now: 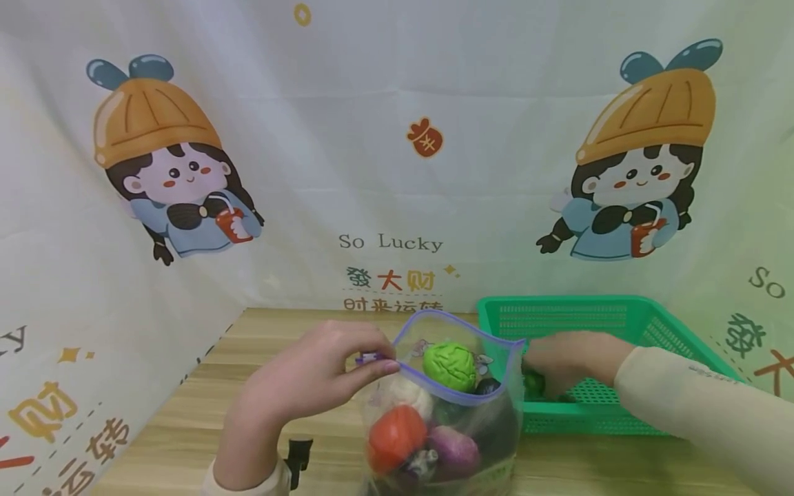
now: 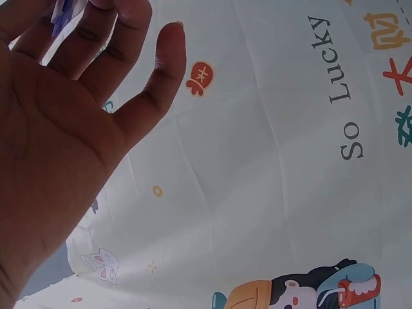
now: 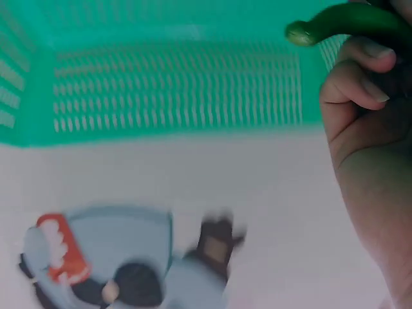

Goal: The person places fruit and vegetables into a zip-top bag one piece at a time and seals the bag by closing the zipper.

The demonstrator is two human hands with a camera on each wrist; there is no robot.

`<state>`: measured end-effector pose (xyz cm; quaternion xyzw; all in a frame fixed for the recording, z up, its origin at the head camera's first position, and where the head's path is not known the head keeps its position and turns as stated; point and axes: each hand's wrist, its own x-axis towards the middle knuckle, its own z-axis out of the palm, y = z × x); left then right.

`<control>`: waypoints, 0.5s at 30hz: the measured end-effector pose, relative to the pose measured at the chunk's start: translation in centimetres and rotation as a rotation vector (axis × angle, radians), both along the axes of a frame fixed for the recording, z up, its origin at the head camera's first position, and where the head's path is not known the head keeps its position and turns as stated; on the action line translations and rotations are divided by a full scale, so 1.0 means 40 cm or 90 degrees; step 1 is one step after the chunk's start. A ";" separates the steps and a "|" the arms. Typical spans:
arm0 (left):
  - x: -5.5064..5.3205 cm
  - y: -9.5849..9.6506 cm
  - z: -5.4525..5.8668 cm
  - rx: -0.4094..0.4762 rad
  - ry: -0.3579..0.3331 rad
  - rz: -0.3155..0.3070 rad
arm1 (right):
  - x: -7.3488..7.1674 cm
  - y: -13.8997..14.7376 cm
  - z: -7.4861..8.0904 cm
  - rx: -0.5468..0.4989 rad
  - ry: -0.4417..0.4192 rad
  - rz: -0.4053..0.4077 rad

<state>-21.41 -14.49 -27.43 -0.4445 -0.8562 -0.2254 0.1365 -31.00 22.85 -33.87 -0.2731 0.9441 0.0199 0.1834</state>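
A clear zip bag (image 1: 505,430) with a purple rim stands on the table, its mouth open. Through it show a green cabbage (image 1: 449,367), a red tomato-like vegetable (image 1: 397,439), a purple vegetable (image 1: 455,449), a whitish one (image 1: 406,396) and dark ones. My left hand (image 1: 322,368) pinches the bag's rim by its purple slider; the left wrist view shows its palm (image 2: 58,122). My right hand (image 1: 573,358) reaches into the green basket (image 1: 595,415), beside the bag. Its curled fingers (image 3: 347,87) hold a green pepper (image 3: 341,22) with a curved, pale-tipped end, partly out of frame.
The wooden table (image 1: 205,406) extends left of the bag. A printed white cloth (image 1: 397,193) hangs behind and around the table. A black piece (image 1: 300,455) sticks out beside the left wrist.
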 end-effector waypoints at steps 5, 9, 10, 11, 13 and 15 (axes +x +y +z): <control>-0.004 0.005 0.009 -0.002 0.006 -0.009 | -0.001 0.020 0.185 -0.128 0.117 0.018; -0.007 0.005 0.007 0.001 0.001 -0.014 | 0.062 0.012 0.308 -0.258 0.257 0.029; -0.007 0.004 0.005 0.004 -0.005 -0.015 | 0.084 0.002 0.326 -0.298 0.283 0.040; -0.007 0.003 0.004 0.007 -0.011 -0.015 | 0.104 -0.009 0.338 -0.340 0.311 0.064; -0.006 0.001 0.000 0.014 -0.020 -0.015 | 0.138 -0.040 0.345 -0.416 0.371 0.141; -0.006 0.001 -0.003 0.021 -0.027 -0.019 | 0.168 -0.076 0.334 -0.450 0.404 0.203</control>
